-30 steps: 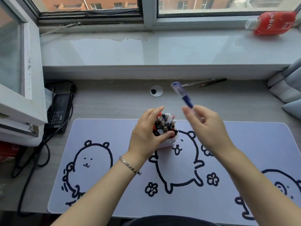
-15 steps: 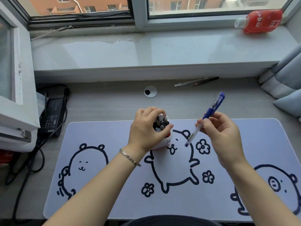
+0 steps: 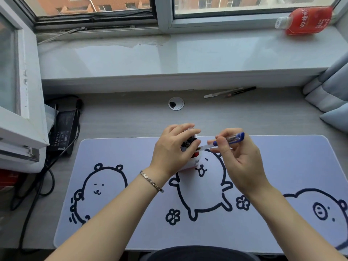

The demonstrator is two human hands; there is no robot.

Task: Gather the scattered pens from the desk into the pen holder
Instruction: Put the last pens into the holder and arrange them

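Observation:
A small red and white pen holder (image 3: 194,161) stands on the cartoon desk mat (image 3: 282,166), filled with several pens. My left hand (image 3: 172,150) grips the holder from the left, fingers curled over its rim. My right hand (image 3: 239,159) pinches a blue pen (image 3: 228,140), which lies nearly level with its tip at the holder's rim and its blue cap pointing right. Two more pens, a white pen (image 3: 221,93) and a black pen (image 3: 243,91), lie on the desk at the back right, under the window sill.
A black power adapter (image 3: 63,129) with cables sits at the desk's left, beside an open window frame (image 3: 20,117). A round cable hole (image 3: 176,103) is behind the holder. A red bottle (image 3: 306,20) lies on the sill. Cushions (image 3: 331,102) lie at the right edge.
My right hand has turned the blue pen from upright to nearly level and brought its tip left to the holder's rim. My left hand has kept its grip on the holder.

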